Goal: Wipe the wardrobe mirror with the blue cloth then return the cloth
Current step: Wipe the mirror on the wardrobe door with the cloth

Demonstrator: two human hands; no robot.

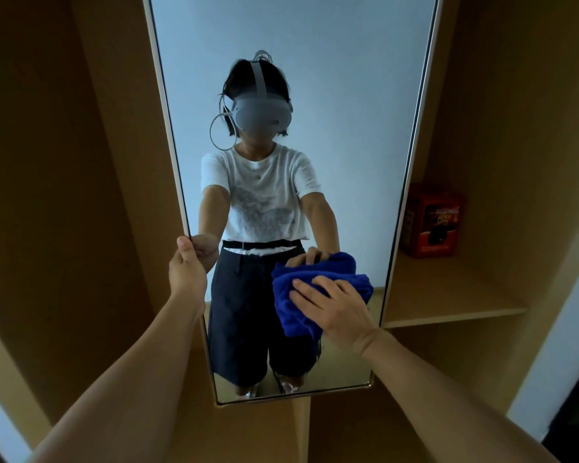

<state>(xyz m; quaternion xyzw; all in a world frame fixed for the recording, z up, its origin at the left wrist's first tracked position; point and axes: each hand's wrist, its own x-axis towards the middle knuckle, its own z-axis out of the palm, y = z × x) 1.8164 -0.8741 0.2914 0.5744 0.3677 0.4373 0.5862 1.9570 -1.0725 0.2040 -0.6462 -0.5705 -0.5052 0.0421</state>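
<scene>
Left hand [187, 265] grips the mirror [331, 95] edge; right hand [335, 307] presses the cloth [283, 307] flat, fingers straight. A red box [432, 222] sits on the shelf [448, 295] beside.

1. Wooden wardrobe compartment [64, 195], left of frame: tan panels, interior in shadow.
2. Wooden shelf [448, 295], right of centre: light tan board, front edge running toward lower right.
3. Red box [432, 222], on that shelf at its back, beside the frame edge: upright, printed label unreadable.
</scene>
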